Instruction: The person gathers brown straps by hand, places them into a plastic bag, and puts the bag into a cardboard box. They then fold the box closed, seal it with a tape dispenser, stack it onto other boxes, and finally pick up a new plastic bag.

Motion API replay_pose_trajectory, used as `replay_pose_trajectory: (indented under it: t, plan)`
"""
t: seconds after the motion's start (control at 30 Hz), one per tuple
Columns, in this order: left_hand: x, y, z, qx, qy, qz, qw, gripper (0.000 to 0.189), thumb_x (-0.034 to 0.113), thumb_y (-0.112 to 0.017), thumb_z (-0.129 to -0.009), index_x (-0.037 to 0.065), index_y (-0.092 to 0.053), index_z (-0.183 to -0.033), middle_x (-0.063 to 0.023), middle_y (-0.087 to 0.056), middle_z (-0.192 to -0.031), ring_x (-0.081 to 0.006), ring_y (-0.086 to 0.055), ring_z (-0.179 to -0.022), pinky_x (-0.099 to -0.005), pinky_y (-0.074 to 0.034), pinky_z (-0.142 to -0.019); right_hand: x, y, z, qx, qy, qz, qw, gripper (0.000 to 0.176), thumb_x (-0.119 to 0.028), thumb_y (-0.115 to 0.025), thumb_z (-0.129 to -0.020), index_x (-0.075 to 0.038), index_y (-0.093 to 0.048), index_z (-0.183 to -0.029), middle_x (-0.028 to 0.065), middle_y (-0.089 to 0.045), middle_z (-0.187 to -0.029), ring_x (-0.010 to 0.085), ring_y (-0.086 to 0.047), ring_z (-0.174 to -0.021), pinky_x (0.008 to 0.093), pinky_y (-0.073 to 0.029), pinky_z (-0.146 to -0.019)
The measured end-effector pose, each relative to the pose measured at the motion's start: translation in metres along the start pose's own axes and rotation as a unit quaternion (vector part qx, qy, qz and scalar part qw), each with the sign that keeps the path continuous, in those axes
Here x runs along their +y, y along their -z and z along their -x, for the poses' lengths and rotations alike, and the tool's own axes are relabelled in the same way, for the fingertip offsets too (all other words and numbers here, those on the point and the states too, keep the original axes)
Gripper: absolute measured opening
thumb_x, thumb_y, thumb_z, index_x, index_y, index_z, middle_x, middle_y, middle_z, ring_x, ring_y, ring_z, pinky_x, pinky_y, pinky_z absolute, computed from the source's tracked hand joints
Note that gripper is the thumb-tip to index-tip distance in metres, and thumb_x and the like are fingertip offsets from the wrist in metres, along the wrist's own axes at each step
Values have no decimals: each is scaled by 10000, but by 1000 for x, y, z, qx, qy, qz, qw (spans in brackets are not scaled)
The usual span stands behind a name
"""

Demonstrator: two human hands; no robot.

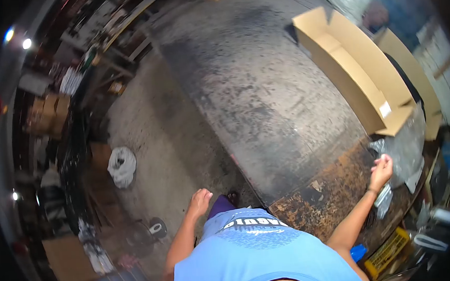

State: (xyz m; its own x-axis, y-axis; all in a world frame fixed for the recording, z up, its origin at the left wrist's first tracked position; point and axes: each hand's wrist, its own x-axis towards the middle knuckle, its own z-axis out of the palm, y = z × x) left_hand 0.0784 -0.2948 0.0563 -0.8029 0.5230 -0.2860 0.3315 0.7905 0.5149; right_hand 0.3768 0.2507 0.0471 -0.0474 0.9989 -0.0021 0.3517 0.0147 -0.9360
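My right hand [382, 173] is over the near right end of the worktable, fingers closed in a pinch. What they hold, if anything, is too small to make out. Crumpled clear plastic [378, 146] lies just beyond the fingertips, a larger clear plastic sheet [408, 152] to the right. A clear plastic packet [383, 199] shows below the wrist. My left hand [200, 201] hangs over the floor by my leg, fingers curled together with nothing visible in them. A long open cardboard box [357, 65] stands on the worktable [252, 82], beyond my right hand.
Another cardboard piece [411, 72] leans behind the box. A yellow crate [387, 254] and a blue object [358, 252] are low on the right. On the floor at left are a white plastic bag [122, 167] and stacked cartons [48, 114]. The worktable's long edge runs before me.
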Motion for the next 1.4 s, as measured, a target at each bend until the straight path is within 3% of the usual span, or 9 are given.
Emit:
replay_pose_trajectory:
  t: [0.1,0.23,0.43,0.6,0.9,1.0,1.17,1.3,1.4]
  plan:
    - [-12,3,5,-10,39,-8,999,311,263,-544,-868,-11,-531,-723,-202,-582,-810,-392,-557,-797,-449,-438,-712,-102,-82,96,-144,120,-146,971,179,-204,-535,-930,-35,-565,-878,9,-525,-705,88,-508,-614,225,-453,-595]
    - [-55,-9,15,-8,54,31,998,323,301,-543,-869,-6,-576,-776,-203,-599,-792,-373,-583,-773,-433,-450,-690,-268,-137,221,-439,289,-419,740,704,-622,-429,-852,11,-547,-1137,186,-485,-1097,279,-541,-973,429,-476,-827]
    - [-172,-46,36,-22,190,112,975,324,330,-576,-827,8,-597,-799,-192,-618,-769,-341,-605,-747,-417,-458,-663,-371,-172,313,-764,216,-560,237,565,-498,-522,-872,-86,-540,-1258,240,-512,-1219,474,-443,-1134,555,-438,-861]
    - [-270,-58,58,-43,275,144,949,379,350,-538,-841,-21,-619,-854,-215,-636,-805,-374,-607,-791,-424,-463,-701,-405,-265,428,-564,229,-763,217,509,-481,-430,-919,-95,-582,-1213,248,-538,-1099,407,-535,-952,474,-491,-777]
    - [-396,-35,56,135,422,255,859,352,319,-586,-820,-27,-613,-880,-207,-643,-836,-342,-618,-816,-415,-467,-727,-471,-371,511,-758,269,-531,265,629,-576,-260,-924,-125,-566,-1238,270,-494,-1139,393,-533,-952,449,-508,-763]
    - [-424,-36,34,156,444,258,844,335,307,-597,-813,-22,-611,-873,-204,-641,-818,-329,-620,-793,-415,-466,-717,-476,-442,543,-597,405,-670,174,576,-530,-294,-942,-113,-574,-1224,234,-522,-1107,383,-538,-957,424,-522,-743]
    - [-444,-51,-24,123,405,224,878,339,318,-583,-814,-2,-631,-915,-199,-650,-876,-333,-623,-871,-402,-477,-769,-504,-513,550,-554,448,-656,248,449,-424,-367,-957,-76,-614,-1098,176,-583,-1012,359,-574,-884,412,-529,-712]
    - [-448,-27,-77,62,373,209,902,379,357,-577,-819,-2,-633,-927,-201,-651,-903,-317,-626,-905,-401,-477,-782,-531,-583,548,-560,405,-682,238,440,-421,-391,-952,-42,-608,-1010,193,-586,-982,342,-582,-853,404,-521,-701]
    - [-455,24,-100,15,456,288,842,392,369,-575,-825,-3,-631,-933,-196,-654,-884,-320,-630,-872,-402,-482,-759,-556,-632,545,-734,127,-646,168,474,-453,-408,-939,-17,-591,-976,217,-582,-958,321,-582,-837,381,-502,-696]
